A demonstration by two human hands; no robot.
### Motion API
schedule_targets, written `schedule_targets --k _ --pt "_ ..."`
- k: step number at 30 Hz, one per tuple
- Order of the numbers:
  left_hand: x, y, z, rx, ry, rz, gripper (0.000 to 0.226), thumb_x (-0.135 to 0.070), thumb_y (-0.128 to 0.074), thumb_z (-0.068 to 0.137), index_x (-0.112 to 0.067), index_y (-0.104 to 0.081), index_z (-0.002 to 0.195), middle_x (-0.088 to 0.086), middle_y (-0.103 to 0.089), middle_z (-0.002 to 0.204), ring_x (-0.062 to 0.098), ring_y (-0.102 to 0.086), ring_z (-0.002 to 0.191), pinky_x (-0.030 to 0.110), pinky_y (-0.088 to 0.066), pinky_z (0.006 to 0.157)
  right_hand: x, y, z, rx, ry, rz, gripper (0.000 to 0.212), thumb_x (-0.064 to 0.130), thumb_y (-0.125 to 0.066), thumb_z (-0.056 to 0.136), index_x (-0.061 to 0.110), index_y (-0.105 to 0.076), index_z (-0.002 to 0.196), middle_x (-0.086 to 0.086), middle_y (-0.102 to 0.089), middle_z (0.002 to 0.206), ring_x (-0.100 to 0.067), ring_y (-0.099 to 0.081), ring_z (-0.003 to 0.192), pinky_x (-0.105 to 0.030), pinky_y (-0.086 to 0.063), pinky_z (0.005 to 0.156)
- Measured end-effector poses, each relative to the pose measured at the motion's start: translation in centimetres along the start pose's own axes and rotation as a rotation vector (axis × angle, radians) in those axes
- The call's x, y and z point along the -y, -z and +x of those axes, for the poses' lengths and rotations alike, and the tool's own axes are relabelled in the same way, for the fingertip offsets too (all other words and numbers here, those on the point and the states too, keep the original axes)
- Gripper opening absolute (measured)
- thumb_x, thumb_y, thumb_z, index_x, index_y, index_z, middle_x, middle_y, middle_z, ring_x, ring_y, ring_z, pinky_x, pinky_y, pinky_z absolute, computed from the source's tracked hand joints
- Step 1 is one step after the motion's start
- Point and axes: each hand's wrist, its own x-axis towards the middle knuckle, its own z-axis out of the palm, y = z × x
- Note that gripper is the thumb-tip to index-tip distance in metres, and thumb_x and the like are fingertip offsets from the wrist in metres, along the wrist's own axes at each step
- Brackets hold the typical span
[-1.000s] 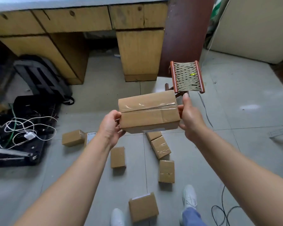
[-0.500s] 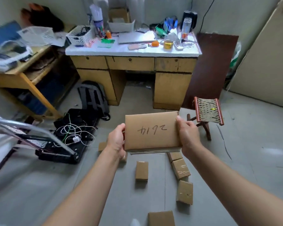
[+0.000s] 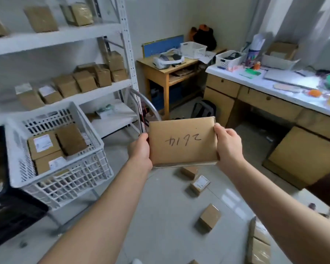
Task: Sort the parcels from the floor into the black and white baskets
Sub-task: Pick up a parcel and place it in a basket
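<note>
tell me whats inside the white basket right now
The white basket holds at least three cardboard parcels; two show white shipping labels and one lies tilted against them. Anything beneath them is hidden.

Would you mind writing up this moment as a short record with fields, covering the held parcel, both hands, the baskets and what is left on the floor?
held parcel: flat cardboard parcel, handwriting on the facing side, raised in front of the person
left hand: left hand grips its left edge
right hand: right hand grips its right edge
white basket: white basket to the left, several parcels inside
black basket: black basket at the left edge, only partly in view
floor: at least three small parcels remain below
</note>
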Motion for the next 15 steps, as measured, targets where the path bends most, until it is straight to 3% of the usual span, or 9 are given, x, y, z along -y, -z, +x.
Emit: schedule_targets --k 6,10,12,15 --pt "-5.0 11.2 2.8 -0.173 -0.04 -0.16 0.016 -0.028 -0.059 0.089 -0.013 -0.063 0.089 0.006 -0.067 0.086 0.022 -0.063 0.068 0.041 -0.058 0.069 2.6 -11.8 -4.0 0.21 0.095 -0.051 0.027 0.041 -0.055 0.09 0.015 -0.059 0.095 -0.004 -0.063 0.098 -0.024 -0.059 0.097 -0.044 -0.049 0.09" --pt "-8.1 20.0 5.5 -0.279 -0.067 -0.247 0.019 -0.028 -0.055 0.091 -0.016 -0.06 0.078 0.006 -0.066 0.084 0.021 -0.061 0.067 0.038 -0.057 0.065 3.3 -22.0 -7.3 0.354 0.131 -0.064 0.024 0.041 -0.057 0.088 0.017 -0.059 0.087 -0.005 -0.064 0.094 -0.025 -0.06 0.094 -0.046 -0.049 0.09" --pt "-9.7 25.3 6.9 -0.384 -0.08 -0.276 0.019 -0.029 -0.057 0.09 -0.015 -0.059 0.077 0.007 -0.066 0.087 0.025 -0.062 0.072 0.046 -0.057 0.074 3.1 -27.9 -9.4 0.435 0.133 -0.075 0.022 0.04 -0.058 0.087 0.02 -0.056 0.078 -0.004 -0.063 0.088 -0.024 -0.059 0.087 -0.044 -0.049 0.085" --pt "-12.2 33.3 9.2 -0.492 -0.088 -0.335 0.02 -0.031 -0.058 0.09 -0.014 -0.06 0.078 0.007 -0.068 0.09 0.027 -0.064 0.08 0.051 -0.055 0.082 2.5 -36.9 -13.1 0.544 0.133 -0.089 0.023 0.035 -0.057 0.09 0.016 -0.052 0.077 -0.001 -0.056 0.077 -0.016 -0.05 0.073 -0.032 -0.042 0.067"
